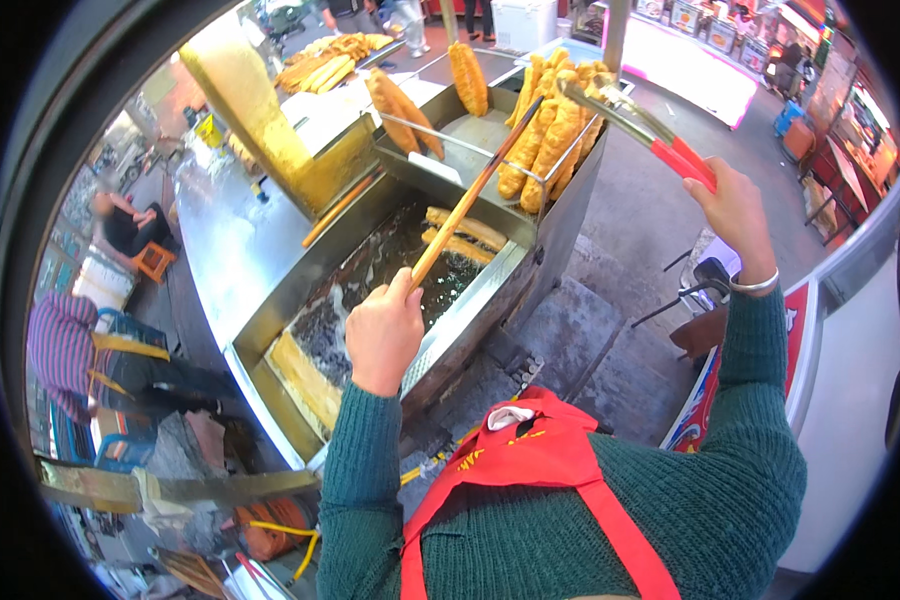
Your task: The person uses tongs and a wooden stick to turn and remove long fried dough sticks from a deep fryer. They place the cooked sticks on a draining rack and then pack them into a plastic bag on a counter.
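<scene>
My left hand (384,335) grips a long wooden chopstick (461,210), which slants up over the fryer with its dark tip beside the draining rack. In my right hand (732,213) are metal tongs with red handles (679,161). Their tips meet the top of several golden fried dough sticks (551,146) stacked upright in the wire rack; whether they pinch one cannot be told. Two dough sticks (461,234) float in dark oil (390,262) at the fryer's far end. A pale, long piece (306,371) lies at its near left end.
More fried dough sticks lean in the metal draining tray (469,142), and others lie on a table (322,105) behind. A steel worktop (229,232) borders the fryer on the left. Another wooden stick (343,208) rests along the fryer's edge. One person (131,217) sits at left; another (67,337) bends nearby.
</scene>
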Demonstrator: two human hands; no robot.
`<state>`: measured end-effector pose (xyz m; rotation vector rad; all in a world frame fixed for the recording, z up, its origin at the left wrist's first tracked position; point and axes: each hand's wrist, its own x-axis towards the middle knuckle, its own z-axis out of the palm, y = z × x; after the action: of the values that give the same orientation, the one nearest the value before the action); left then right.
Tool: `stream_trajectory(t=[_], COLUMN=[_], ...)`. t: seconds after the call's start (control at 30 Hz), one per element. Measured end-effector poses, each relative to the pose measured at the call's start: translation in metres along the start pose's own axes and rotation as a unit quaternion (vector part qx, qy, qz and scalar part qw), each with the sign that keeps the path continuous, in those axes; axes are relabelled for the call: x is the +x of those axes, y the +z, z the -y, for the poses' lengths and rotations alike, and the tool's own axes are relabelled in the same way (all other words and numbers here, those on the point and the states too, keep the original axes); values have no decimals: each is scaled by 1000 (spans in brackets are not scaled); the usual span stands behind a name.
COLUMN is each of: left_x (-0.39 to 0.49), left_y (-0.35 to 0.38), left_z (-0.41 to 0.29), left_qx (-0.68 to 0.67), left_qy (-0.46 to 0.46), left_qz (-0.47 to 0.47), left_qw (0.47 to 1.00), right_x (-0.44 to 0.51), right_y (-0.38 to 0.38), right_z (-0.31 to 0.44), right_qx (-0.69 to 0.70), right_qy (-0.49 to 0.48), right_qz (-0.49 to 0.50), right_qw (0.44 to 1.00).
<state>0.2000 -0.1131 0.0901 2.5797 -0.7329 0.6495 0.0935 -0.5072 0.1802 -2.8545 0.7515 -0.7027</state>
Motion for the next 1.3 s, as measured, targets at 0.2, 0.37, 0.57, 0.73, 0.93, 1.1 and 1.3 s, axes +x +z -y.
stream_trajectory(t=[0.2, 0.37, 0.57, 0.73, 0.93, 1.1, 1.3], left_x=[-33, -107, -195, -236, -258, -256, -236], left_y=[-13, -45, -77, -74, -79, -81, -57], left_z=[5, 22, 29, 18, 1, -3, 13], left_qx=[-30, -51, -2, -2, -5, -1, -1], left_qy=[-93, -258, -393, -426, -451, -453, -427], left_qz=[-29, -48, 39, 45, 79, 112, 126], left_qw=[995, 964, 919, 904, 889, 884, 895], right_x=[-28, -58, -35, -2, 17, 31, 39], right_y=[-9, 6, 169, 238, 262, 290, 293], right_z=[37, 91, 159, 196, 230, 233, 234], right_qx=[42, 110, -5, -132, -186, -175, -145], right_qy=[-77, -188, -276, -279, -261, -241, -200], right_qz=[-78, 53, 185, 232, 318, 356, 401], right_qw=[993, 975, 943, 922, 892, 886, 882])
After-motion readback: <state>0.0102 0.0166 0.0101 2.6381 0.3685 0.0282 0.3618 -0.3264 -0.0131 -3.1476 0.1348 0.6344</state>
